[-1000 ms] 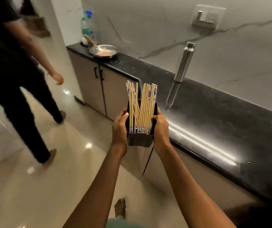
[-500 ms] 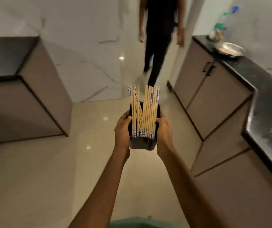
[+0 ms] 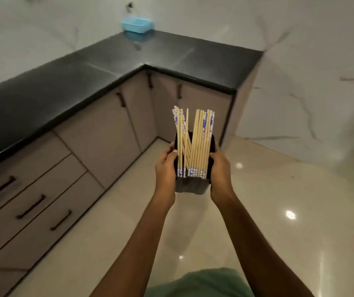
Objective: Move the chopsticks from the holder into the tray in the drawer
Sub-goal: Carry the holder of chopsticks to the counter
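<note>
A dark rectangular holder (image 3: 190, 185) is carried in front of me at chest height, above the floor. Several wooden chopsticks (image 3: 195, 146) with blue-and-white patterned ends stand in it, leaning to both sides. My left hand (image 3: 165, 170) grips the holder's left side, thumb at its rim. My right hand (image 3: 220, 170) grips its right side. Three shut drawers (image 3: 32, 202) with dark bar handles sit under the counter at the left. No tray inside a drawer is in view.
An L-shaped black countertop (image 3: 98, 67) runs from the left to the far corner, with grey cabinet doors (image 3: 107, 136) below. A light blue tray (image 3: 137, 24) stands at the counter's far end by the marble wall. Glossy beige floor (image 3: 279, 211) spreads to the right.
The view has swung round from the counter with the pan and bottle, past another person, to this L-shaped counter with drawers. Both hands keep the same hold on the holder.
</note>
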